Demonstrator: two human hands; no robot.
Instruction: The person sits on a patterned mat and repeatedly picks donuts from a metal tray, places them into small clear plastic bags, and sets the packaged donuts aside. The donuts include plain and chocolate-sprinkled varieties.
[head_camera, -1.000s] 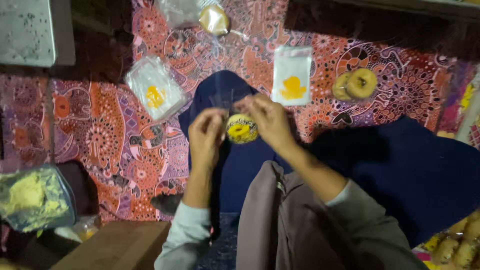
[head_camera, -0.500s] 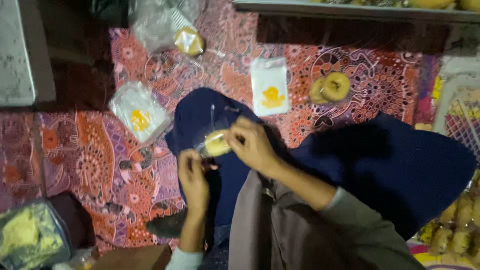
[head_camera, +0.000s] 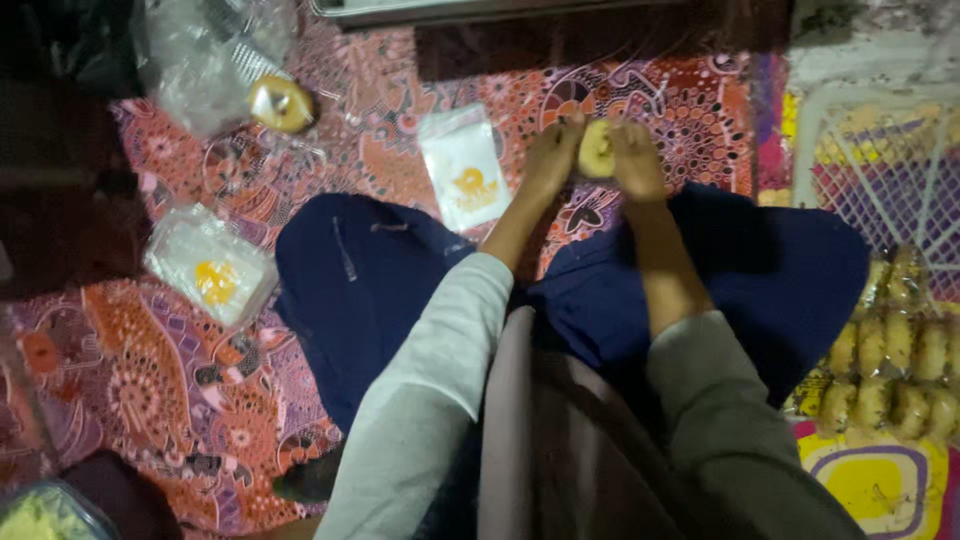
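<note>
Both my arms stretch forward over the blue cloth (head_camera: 350, 280) on my lap. My left hand (head_camera: 553, 160) and my right hand (head_camera: 635, 160) meet around a pale yellow doughnut (head_camera: 597, 150) on the red patterned mat (head_camera: 690, 110), fingers closed on its two sides. A small clear plastic bag with a yellow print (head_camera: 465, 180) lies flat just left of my left hand.
A stack of printed plastic bags (head_camera: 210, 265) lies at the left. A bagged doughnut (head_camera: 280, 103) rests among crumpled clear plastic at the top left. At the right are packed doughnuts in rows (head_camera: 890, 360) and a white wire rack (head_camera: 880, 170). A container of yellow stuff (head_camera: 50, 510) sits at the bottom left.
My hands left the spot over my lap, where they held a doughnut at a bag, and reached forward to the doughnut on the mat. The view has swung right.
</note>
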